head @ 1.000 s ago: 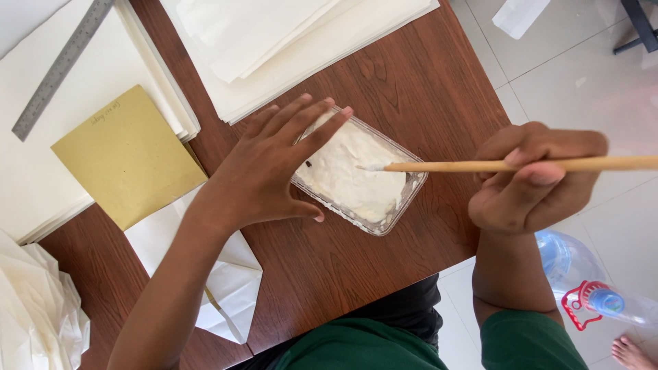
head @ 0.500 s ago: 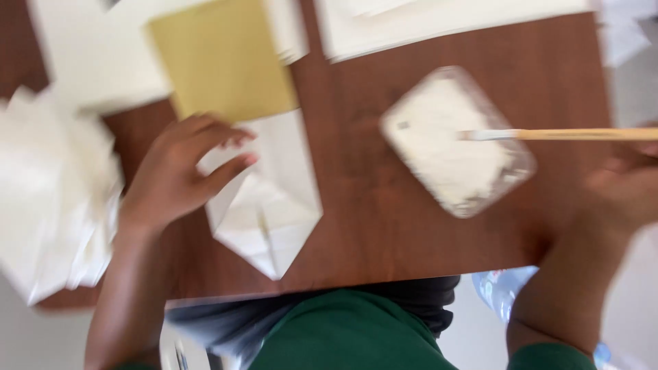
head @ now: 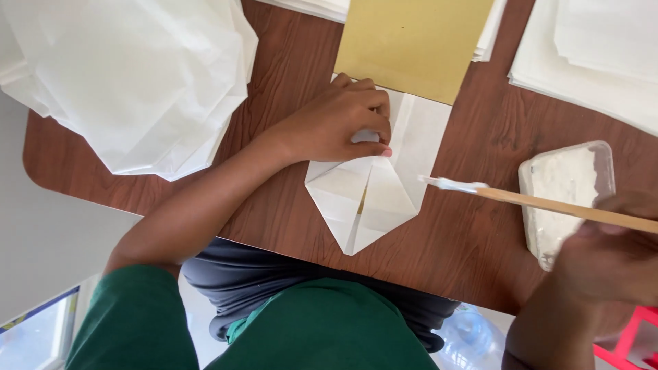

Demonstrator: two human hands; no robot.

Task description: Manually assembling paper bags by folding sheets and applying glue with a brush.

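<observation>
**A:** What lies at the far left?

**B:** A loose heap of thin white paper sheets (head: 137,82) on the brown wooden table (head: 480,260); its edge hangs past the table's rounded corner.

**A:** And next to that?

**B:** The left hand (head: 336,123) reaches in from a green sleeve; its fingers are curled together, thumb and fingertips pinching down on a folded white paper bag (head: 373,199); the bag lies flat near the table's front edge, its pointed folded end towards the person; a yellow-tan card (head: 411,41) lies just beyond it, touching or overlapping its far end.

**A:** Further right?

**B:** A brush with a wooden handle (head: 548,204); its white-coated tip hovers just beside the bag's right edge; whether it touches the paper is unclear. The right hand (head: 603,260) is closed around the handle; it is blurred at the lower right.

**A:** How would that stroke go well?

**B:** In my judgement, keep the left hand pressing the fold flat; lay the paste thinly along the flap, so it does not spread.

**A:** Any containers?

**B:** One; a shallow clear plastic tray (head: 603,161) partly behind the right hand, holding white paste smeared across its bottom. More white sheets (head: 596,55) are stacked at the upper right.
</observation>
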